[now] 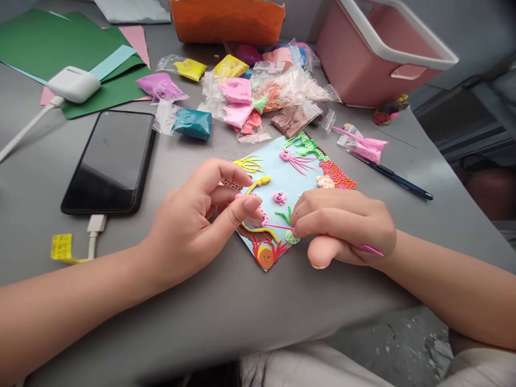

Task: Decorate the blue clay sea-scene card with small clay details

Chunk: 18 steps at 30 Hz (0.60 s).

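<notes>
A light blue card point(282, 180) lies on the grey table point(226, 301), covered with small clay sea figures: pink jellyfish, green weed, a yellow and blue eel, red coral. My left hand point(201, 220) rests at the card's left edge, thumb and fingers pinched on a small pink clay bit. My right hand point(342, 226) sits on the card's lower right part, fingers closed round a thin pink modelling tool point(365, 248) whose tip points left across the card.
Several bagged clay lumps point(237, 97) lie behind the card. A black phone point(113, 158) on a white cable lies left, with a white earbud case point(74, 83) on green paper point(48, 48). A pink basket point(382, 54) stands back right, a dark pen point(395, 177) lies right.
</notes>
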{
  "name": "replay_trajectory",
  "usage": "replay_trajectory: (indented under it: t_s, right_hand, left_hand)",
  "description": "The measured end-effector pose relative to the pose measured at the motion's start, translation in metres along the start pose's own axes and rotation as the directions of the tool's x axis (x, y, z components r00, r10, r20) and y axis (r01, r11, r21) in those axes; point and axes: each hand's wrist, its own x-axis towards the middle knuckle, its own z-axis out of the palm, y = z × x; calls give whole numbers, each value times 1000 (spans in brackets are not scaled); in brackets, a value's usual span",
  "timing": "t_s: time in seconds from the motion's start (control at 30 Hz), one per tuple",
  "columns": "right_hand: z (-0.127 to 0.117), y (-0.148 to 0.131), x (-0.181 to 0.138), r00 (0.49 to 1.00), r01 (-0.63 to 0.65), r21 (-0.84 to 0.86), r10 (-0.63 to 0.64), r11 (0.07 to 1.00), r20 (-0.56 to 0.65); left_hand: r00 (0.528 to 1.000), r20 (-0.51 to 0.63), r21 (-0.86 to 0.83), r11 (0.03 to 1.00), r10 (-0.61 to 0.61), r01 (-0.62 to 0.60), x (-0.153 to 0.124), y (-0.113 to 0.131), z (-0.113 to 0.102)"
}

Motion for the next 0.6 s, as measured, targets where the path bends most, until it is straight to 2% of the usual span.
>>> replay_trajectory:
  t_s: [0.23, 0.6]
  right_hand:
    - [-2, -1, -3, 1000, 15, -30, -14, 999, 28]
    - [-1, 2, -1, 997, 75, -55, -74, 996, 35]
  left_hand:
    - [999, 19, 207, 977, 37, -40, 0, 1, -1]
    - [991, 71, 264, 956, 113, -128, 2, -1, 0]
